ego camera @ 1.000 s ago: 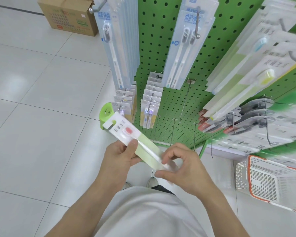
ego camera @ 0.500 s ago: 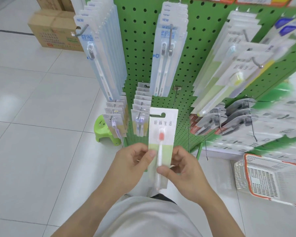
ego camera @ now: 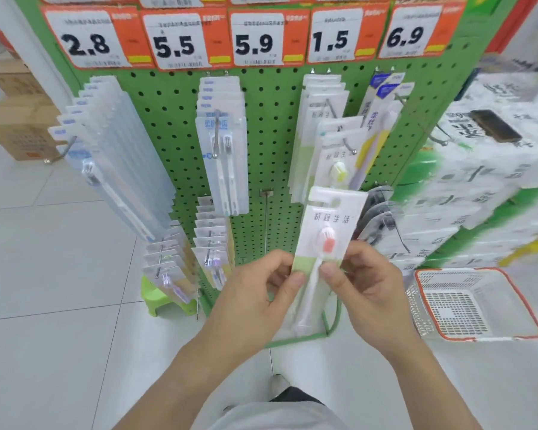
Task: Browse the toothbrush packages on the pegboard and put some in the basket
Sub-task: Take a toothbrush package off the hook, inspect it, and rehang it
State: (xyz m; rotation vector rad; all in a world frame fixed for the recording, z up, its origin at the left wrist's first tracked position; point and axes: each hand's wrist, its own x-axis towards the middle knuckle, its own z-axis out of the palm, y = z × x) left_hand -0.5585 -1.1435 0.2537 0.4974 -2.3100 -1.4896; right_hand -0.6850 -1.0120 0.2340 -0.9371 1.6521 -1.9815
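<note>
Both hands are pinching one toothbrush package (ego camera: 325, 240), holding it upright in front of the pegboard (ego camera: 271, 135): the left hand (ego camera: 255, 293) is gripping its left edge, the right hand (ego camera: 367, 287) its right edge. The basket (ego camera: 475, 305) is sitting on the floor (ego camera: 44, 259) to the right. Price tags (ego camera: 255, 38) are hanging along the pegboard top.

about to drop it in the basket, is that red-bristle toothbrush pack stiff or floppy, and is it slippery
The toothbrush pack is probably fairly stiff: it stands upright above the left hand and right hand, which pinch only its lower half. It looks light, since fingertip pinches carry it. Its clear plastic blister may be a bit slick. Dropped into the basket, it should land flat rather than roll.
</note>
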